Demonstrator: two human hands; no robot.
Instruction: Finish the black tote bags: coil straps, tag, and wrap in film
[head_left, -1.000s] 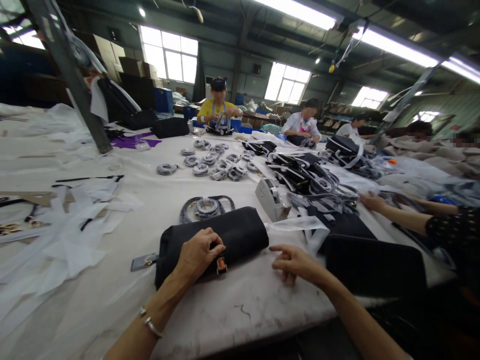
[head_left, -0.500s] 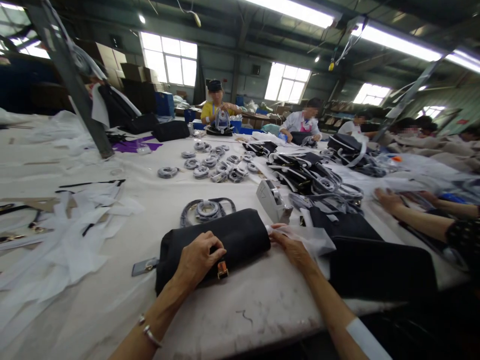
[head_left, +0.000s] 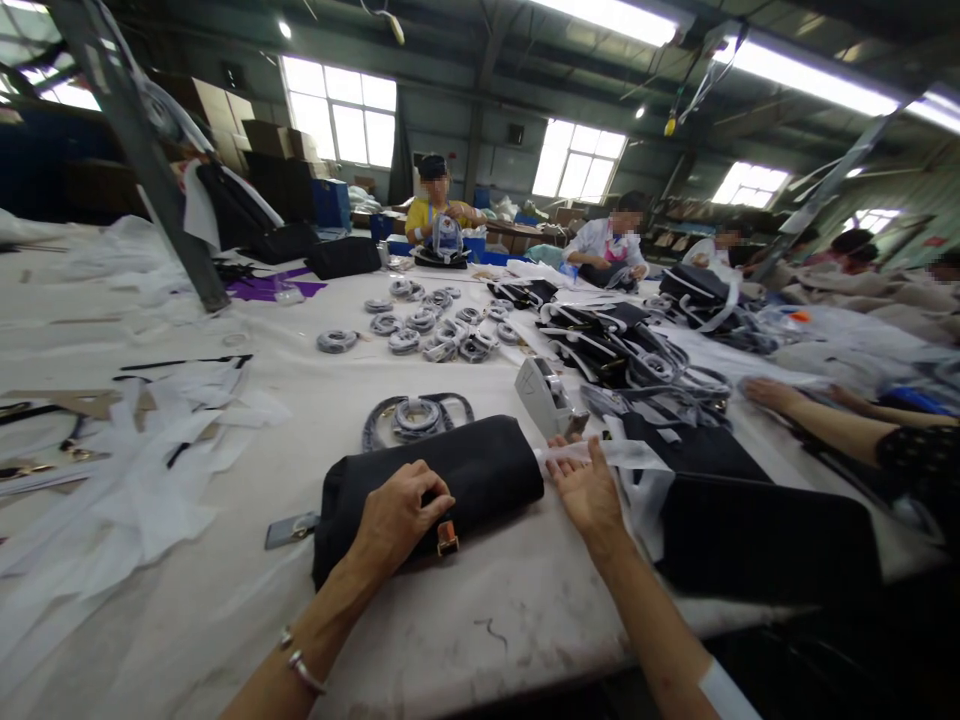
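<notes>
We see a black bag (head_left: 450,475) lying flat near the front edge of the long white table (head_left: 300,400), its long axis running left to right, the end with a grey tag (head_left: 289,530) pointing toward the table's left side. The left hand (head_left: 397,515) rests on the bag's front edge, fingers curled down and gripping it just above an orange buckle (head_left: 447,540). The right hand (head_left: 589,490) lies at the bag's right end, fingers spread and pressing on a strip of clear wrapping (head_left: 622,460). Just behind it stands one tape dispenser (head_left: 547,395). One coiled strap (head_left: 416,415) lies behind the bag; about a dozen more coils (head_left: 427,330) sit toward the table's middle. A co-worker's hand (head_left: 769,393) rests at the right edge. We count two people (head_left: 439,210) seated at the far edge.
</notes>
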